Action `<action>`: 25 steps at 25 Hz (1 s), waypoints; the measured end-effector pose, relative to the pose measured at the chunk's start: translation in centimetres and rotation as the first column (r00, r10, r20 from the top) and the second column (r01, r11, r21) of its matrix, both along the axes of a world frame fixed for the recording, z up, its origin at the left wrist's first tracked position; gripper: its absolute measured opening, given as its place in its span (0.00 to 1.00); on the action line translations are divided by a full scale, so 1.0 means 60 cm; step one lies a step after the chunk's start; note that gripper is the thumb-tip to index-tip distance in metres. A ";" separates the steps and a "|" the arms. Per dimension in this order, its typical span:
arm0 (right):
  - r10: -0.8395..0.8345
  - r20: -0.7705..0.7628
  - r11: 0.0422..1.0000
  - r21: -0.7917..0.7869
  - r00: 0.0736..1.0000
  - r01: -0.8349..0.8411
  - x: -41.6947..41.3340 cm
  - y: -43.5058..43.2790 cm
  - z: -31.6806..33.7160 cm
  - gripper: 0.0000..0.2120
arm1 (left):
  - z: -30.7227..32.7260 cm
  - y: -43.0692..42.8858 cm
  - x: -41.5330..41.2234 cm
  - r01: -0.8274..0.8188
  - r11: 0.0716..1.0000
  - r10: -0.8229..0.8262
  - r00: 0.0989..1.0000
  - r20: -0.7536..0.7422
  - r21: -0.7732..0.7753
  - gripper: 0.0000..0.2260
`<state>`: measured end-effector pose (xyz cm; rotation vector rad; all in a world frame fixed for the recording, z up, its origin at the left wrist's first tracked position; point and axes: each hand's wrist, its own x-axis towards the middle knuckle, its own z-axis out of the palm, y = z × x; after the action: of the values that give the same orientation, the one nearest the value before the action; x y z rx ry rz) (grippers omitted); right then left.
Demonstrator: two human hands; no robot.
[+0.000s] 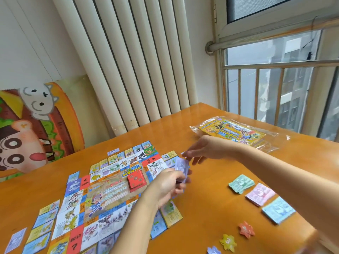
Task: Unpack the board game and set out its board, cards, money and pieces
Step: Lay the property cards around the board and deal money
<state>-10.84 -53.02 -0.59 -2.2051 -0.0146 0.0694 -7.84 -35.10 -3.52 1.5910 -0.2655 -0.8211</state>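
Observation:
The game board point(102, 191) lies flat on the orange table, with a red card deck point(136, 180) on its middle. Small property cards point(45, 219) line its left, far and right edges. My left hand point(167, 184) grips a stack of purple cards point(181, 166) over the board's right edge. My right hand point(200, 151) hovers just beyond it, fingers pinching one small card at its tip. Three money piles lie to the right: green point(241, 183), pink point(259, 196) and blue point(278, 209). Star-shaped pieces, orange point(246, 229), yellow point(228, 242) and purple point(213, 251), sit near the front.
The game's yellow pack in a clear plastic bag point(236, 132) lies at the far right of the table. A radiator point(128, 61) stands behind the table, a window with railing point(275, 85) to the right, and a cartoon cushion point(31, 129) on the left.

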 end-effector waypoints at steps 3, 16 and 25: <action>-0.015 0.128 0.961 -0.274 0.992 0.049 -0.061 -0.024 0.010 0.07 | 0.001 -0.058 -0.025 0.107 0.994 -0.107 0.994 0.021 0.008 0.10; -0.422 0.049 0.867 -0.269 0.905 0.419 -0.145 -0.125 -0.056 0.06 | -0.061 -0.191 -0.023 -0.017 0.940 -0.132 0.903 0.408 0.342 0.02; -0.380 0.104 0.768 -0.519 0.919 0.376 -0.167 -0.089 -0.067 0.07 | -0.065 -0.220 -0.021 -0.054 0.839 -0.253 0.842 0.476 0.541 0.04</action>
<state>-20.84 -58.36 -4.58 -2.7180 0.5157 -0.1675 -9.08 -48.32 -7.44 2.3583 -0.5621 -0.5324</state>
